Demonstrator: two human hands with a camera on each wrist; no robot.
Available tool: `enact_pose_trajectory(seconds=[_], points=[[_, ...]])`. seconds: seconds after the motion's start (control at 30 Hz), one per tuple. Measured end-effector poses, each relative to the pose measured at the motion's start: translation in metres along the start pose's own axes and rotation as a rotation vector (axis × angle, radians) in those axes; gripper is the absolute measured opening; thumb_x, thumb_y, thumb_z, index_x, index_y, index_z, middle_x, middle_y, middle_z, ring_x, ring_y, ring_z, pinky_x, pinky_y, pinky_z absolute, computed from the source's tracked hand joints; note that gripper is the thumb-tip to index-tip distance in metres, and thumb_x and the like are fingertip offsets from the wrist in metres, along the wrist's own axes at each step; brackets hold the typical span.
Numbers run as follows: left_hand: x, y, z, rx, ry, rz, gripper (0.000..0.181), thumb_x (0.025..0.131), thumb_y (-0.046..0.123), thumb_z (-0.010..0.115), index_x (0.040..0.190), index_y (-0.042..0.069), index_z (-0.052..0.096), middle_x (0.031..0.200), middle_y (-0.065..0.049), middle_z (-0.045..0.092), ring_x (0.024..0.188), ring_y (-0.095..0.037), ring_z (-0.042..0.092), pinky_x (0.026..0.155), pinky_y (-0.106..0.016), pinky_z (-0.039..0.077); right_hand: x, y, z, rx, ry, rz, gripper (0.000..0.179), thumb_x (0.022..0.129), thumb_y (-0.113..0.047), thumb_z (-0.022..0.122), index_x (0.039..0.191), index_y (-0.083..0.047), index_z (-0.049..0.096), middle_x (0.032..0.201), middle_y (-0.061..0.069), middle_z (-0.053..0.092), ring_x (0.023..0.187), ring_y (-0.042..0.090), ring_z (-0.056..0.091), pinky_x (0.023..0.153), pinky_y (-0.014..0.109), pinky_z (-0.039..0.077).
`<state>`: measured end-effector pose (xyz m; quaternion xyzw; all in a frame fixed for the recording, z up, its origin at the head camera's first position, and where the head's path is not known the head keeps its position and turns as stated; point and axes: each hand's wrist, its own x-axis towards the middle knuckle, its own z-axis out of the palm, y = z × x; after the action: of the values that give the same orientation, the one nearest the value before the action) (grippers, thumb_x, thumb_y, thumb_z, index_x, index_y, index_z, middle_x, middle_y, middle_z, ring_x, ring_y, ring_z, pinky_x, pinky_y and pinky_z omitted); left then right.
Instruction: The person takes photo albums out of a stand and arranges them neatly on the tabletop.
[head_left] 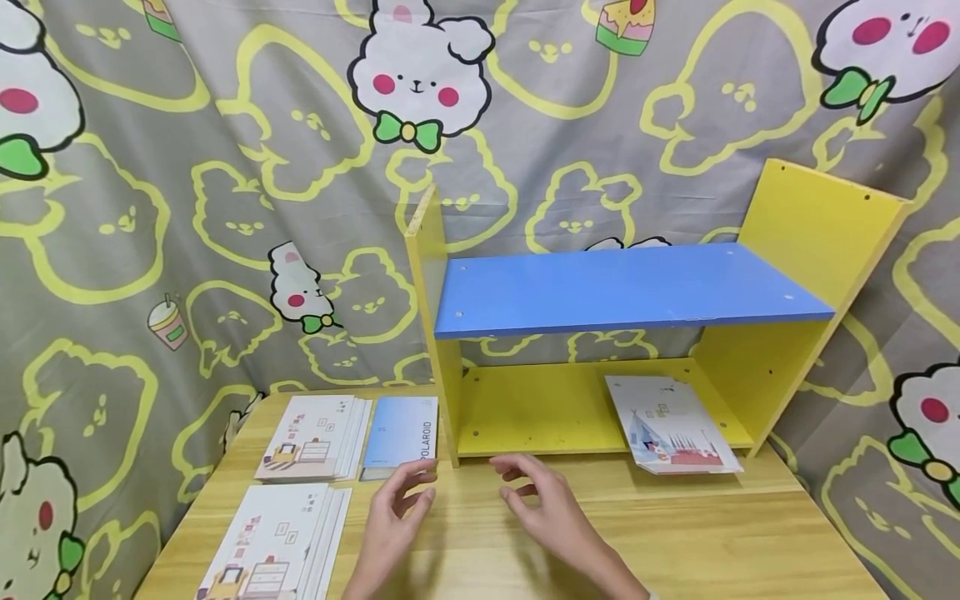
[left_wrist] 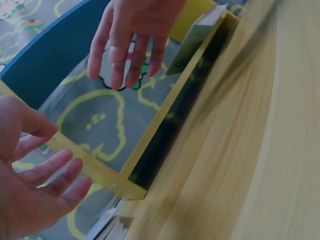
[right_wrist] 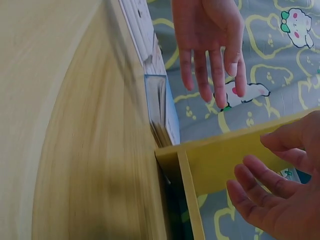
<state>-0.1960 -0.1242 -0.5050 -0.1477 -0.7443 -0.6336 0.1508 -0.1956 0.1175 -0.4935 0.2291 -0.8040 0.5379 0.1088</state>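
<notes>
Both hands hover over the front of the wooden table, fingers loosely bent, with nothing in them. In the head view the left hand (head_left: 397, 517) is just in front of the blue book (head_left: 401, 429) marked POLAROID. The right hand (head_left: 543, 512) hangs before the lower front edge of the yellow and blue shelf (head_left: 630, 287). A gap separates the two hands. On the shelf's yellow bottom board lies a white illustrated book (head_left: 671, 425), its front end jutting past the edge. Both wrist views show the left hand (left_wrist: 40, 185) and the right hand (right_wrist: 285, 185) with bare palms.
Left of the shelf, a stack of white illustrated books (head_left: 311, 437) lies beside the blue book. A second stack (head_left: 273, 542) is nearer the table's front left. A patterned grey curtain (head_left: 300, 208) hangs behind. The shelf's yellow side panels (head_left: 817, 242) rise above the blue board.
</notes>
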Motion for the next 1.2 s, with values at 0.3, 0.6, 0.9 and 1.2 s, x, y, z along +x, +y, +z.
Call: enact_pose_trajectory(seconds=[0.3, 0.6, 0.9, 1.2], points=[[0.004, 0.000, 0.022, -0.066, -0.031, 0.002, 0.035, 0.090, -0.016, 0.064, 0.121, 0.000, 0.067, 0.121, -0.015, 0.069, 0.106, -0.022, 0.067, 0.092, -0.033, 0.058, -0.001, 0.007, -0.019, -0.019, 0.056, 0.041, 0.040, 0.089, 0.006, 0.073, 0.125, -0.011, 0.068, 0.114, -0.008, 0.068, 0.104, 0.016, 0.066, 0.086, 0.032, 0.060], [0.013, 0.005, 0.047, -0.109, -0.058, -0.033, 0.037, 0.091, -0.017, 0.063, 0.122, 0.002, 0.067, 0.124, -0.017, 0.067, 0.111, -0.032, 0.065, 0.097, -0.037, 0.056, -0.004, 0.014, -0.040, -0.019, 0.108, 0.021, 0.042, 0.089, 0.008, 0.073, 0.123, -0.016, 0.069, 0.116, -0.009, 0.069, 0.105, 0.023, 0.067, 0.086, 0.033, 0.061], [0.017, 0.011, 0.063, -0.139, -0.080, -0.005, 0.036, 0.091, -0.016, 0.062, 0.122, 0.002, 0.067, 0.124, -0.018, 0.067, 0.110, -0.028, 0.066, 0.097, -0.039, 0.056, -0.012, 0.015, -0.050, -0.031, 0.145, -0.022, 0.036, 0.091, 0.005, 0.072, 0.123, -0.011, 0.069, 0.121, 0.001, 0.071, 0.104, 0.026, 0.068, 0.085, 0.033, 0.061], [0.024, 0.013, 0.079, -0.179, -0.178, -0.016, 0.035, 0.094, -0.009, 0.064, 0.127, 0.003, 0.064, 0.127, -0.016, 0.066, 0.113, -0.030, 0.065, 0.099, -0.038, 0.056, -0.017, 0.022, -0.066, -0.056, 0.203, -0.058, 0.035, 0.092, 0.006, 0.071, 0.121, -0.013, 0.069, 0.119, 0.000, 0.071, 0.102, 0.026, 0.069, 0.082, 0.031, 0.061]])
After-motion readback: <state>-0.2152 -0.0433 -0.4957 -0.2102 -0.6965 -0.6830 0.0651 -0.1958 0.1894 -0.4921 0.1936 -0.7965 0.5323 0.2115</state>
